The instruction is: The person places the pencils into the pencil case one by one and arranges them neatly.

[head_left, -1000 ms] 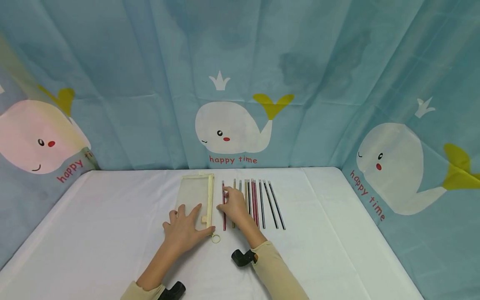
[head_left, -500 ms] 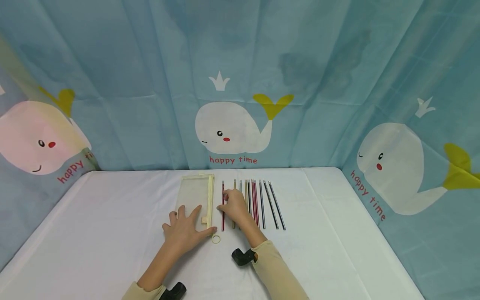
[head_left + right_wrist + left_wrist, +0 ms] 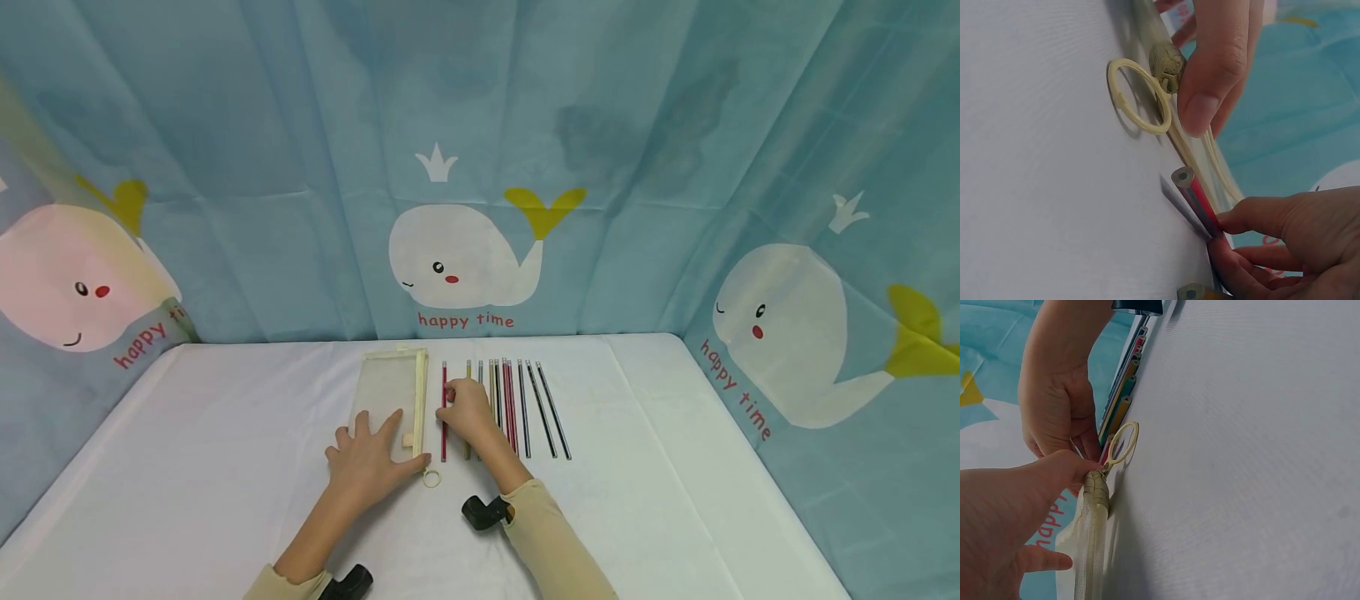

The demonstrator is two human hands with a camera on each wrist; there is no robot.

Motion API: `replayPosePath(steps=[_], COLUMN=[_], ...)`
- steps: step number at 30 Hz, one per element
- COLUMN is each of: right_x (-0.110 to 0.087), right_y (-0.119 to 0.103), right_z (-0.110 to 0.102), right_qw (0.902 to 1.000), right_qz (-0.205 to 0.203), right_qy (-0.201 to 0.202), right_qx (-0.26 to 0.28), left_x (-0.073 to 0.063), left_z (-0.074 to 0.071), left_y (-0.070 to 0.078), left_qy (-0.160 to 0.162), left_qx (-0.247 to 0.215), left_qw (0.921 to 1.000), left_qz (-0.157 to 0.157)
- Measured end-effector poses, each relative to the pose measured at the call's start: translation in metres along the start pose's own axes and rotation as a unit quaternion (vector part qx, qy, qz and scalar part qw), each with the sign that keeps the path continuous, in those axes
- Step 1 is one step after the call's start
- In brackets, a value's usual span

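Observation:
A pale yellow mesh zip pouch [image 3: 382, 375] lies on the white table. My left hand [image 3: 363, 462] rests on its near part with fingers spread, the thumb at the zipper's near end beside a ring-shaped pull [image 3: 1138, 97]. Just right of the pouch, my right hand [image 3: 468, 412] pinches a red pencil [image 3: 1196, 197] between thumb and fingers. In the right wrist view the pencil's near end tips slightly off the cloth, above its shadow. Beside it a yellow pencil [image 3: 1120, 414] lies partly behind the right hand.
Several more pencils [image 3: 525, 408], in dark, red and other colours, lie in a loose row right of the right hand. White cloth covers the table [image 3: 675, 500]. A blue curtain [image 3: 637, 167] printed with whales stands behind and at both sides.
The red pencil has shifted slightly left, closer to the pouch, with my right hand on it. My left hand stays almost where it was on the pouch.

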State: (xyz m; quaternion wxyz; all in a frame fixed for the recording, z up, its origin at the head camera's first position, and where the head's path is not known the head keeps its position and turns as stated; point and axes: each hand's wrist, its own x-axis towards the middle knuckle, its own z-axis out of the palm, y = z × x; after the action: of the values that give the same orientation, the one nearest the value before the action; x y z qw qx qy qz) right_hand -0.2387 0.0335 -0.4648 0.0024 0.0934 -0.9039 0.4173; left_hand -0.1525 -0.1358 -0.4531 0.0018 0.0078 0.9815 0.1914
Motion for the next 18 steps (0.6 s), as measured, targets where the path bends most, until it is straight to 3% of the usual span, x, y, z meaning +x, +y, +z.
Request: replayPosePath(steps=[18], right_x=[-0.0003], right_y=[-0.0034], right_z=[-0.0047], right_qw=[0.9988], right_qz=[0.015], right_qy=[0.012], right_qx=[0.044], left_x=[0.0004], left_z=[0.0009], left_y=[-0.0002], left_qy=[-0.002], left_qx=[-0.006], left_qw=[1.0], left_qz=[-0.004])
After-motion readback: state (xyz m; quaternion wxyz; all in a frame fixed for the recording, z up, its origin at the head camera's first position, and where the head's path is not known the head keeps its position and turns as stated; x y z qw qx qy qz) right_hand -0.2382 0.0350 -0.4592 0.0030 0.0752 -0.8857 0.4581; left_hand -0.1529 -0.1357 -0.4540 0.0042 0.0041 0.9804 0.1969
